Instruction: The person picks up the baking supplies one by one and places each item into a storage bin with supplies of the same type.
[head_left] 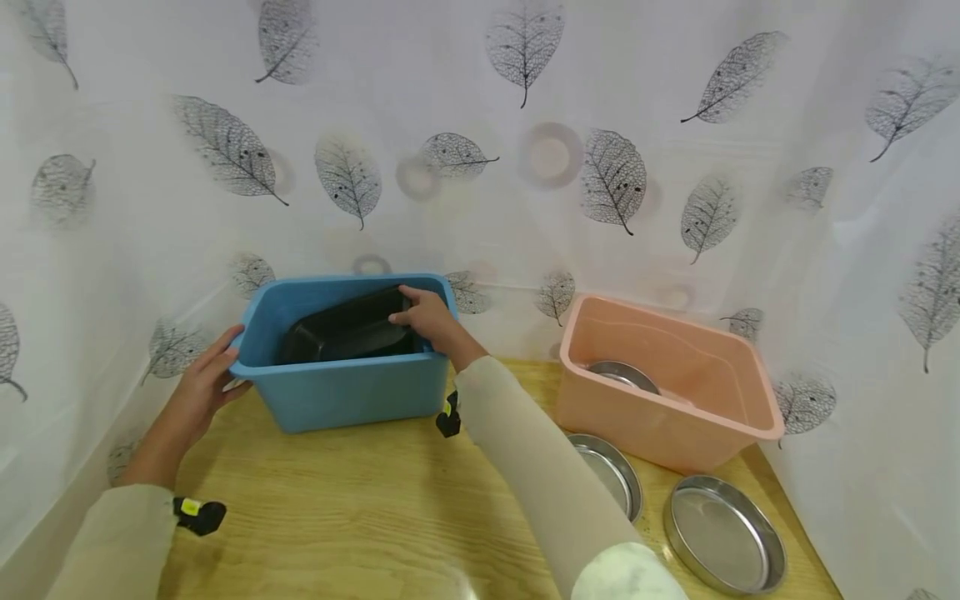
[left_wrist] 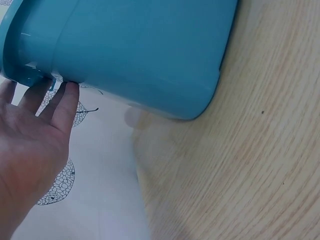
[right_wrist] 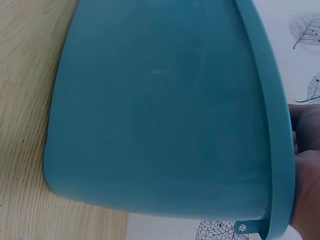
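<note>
A black container [head_left: 352, 325] lies tilted inside the blue bin [head_left: 356, 392] at the left of the table. My right hand [head_left: 435, 321] reaches over the bin's right side and grips the black container's right end between thumb and fingers. In the right wrist view the blue bin [right_wrist: 160, 110] hides most of that hand [right_wrist: 307, 165]. At the bin's left rim is my left hand [head_left: 198, 387], its fingertips against the outside. The left wrist view shows the left hand [left_wrist: 35, 145] with nearly straight fingers touching under the rim of the blue bin [left_wrist: 130, 50].
A pink bin [head_left: 645, 421] stands at the right, with a round metal pan [head_left: 626, 377] inside. Two more round metal pans [head_left: 611, 475] [head_left: 723, 533] lie on the wooden table [head_left: 337, 517] in front of it. A leaf-patterned curtain [head_left: 465, 225] hangs behind and at the sides.
</note>
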